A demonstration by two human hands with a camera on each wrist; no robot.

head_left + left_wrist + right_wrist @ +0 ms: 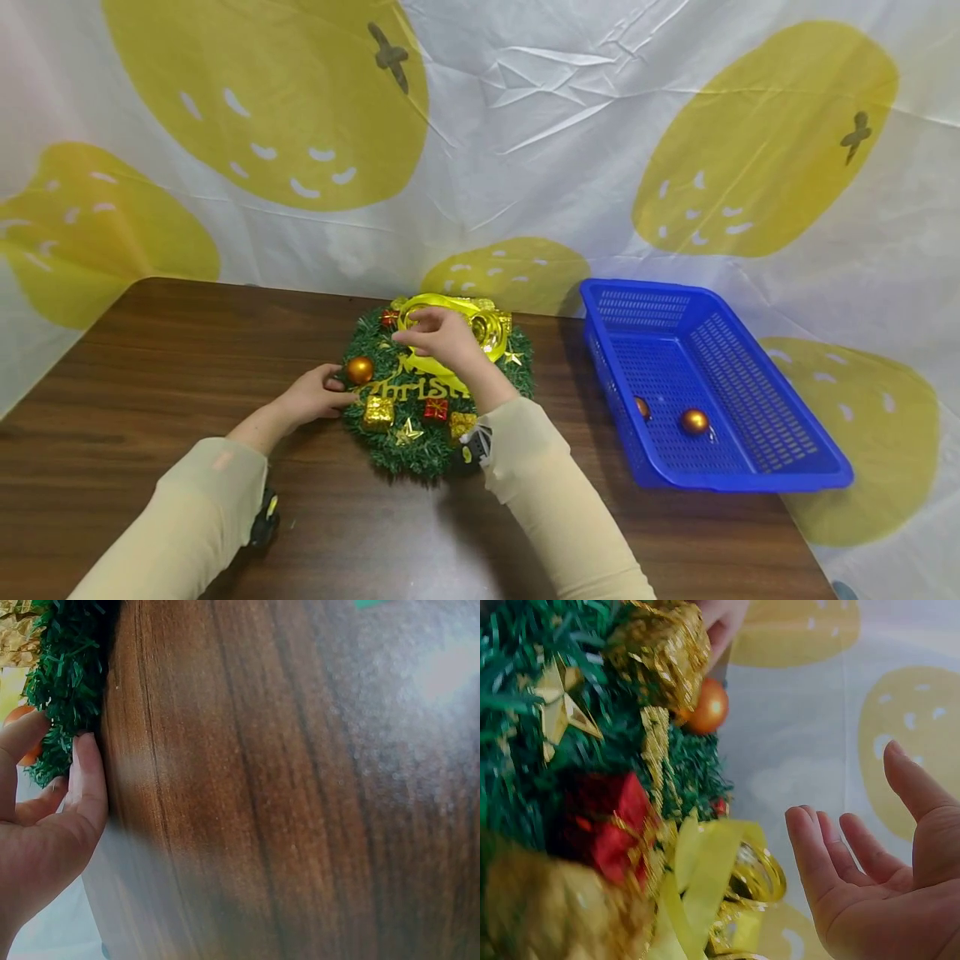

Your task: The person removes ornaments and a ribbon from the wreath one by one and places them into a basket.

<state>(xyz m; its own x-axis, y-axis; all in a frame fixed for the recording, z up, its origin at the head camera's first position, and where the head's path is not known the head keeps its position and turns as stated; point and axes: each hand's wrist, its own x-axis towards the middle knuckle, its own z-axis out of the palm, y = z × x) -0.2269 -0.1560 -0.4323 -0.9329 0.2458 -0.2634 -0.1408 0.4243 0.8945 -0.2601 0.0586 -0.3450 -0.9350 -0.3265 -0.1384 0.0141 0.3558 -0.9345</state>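
A green tinsel Christmas wreath (423, 461) lies on the table, decked with gold and red gift boxes, gold stars and gold lettering. My left hand (309, 395) holds its left edge; in the left wrist view the thumb and fingers (88, 772) close around the green tinsel (71, 671). Just beside that hand, a shiny orange-gold ball (360, 370) sits on the wreath. Over the upper part of the wreath hovers my right hand (444, 337), its fingers loosely extended and nothing in it. Below it is a yellow ribbon bow (705, 874) with gold bells, partly hidden in the head view.
To the right stands a blue perforated basket (757, 482). Inside it are an orange-gold ball (693, 422) and another ball (642, 407) partly covered by the basket's wall. A white curtain (525, 167) with yellow fruit shapes hangs behind the brown wooden table (225, 350).
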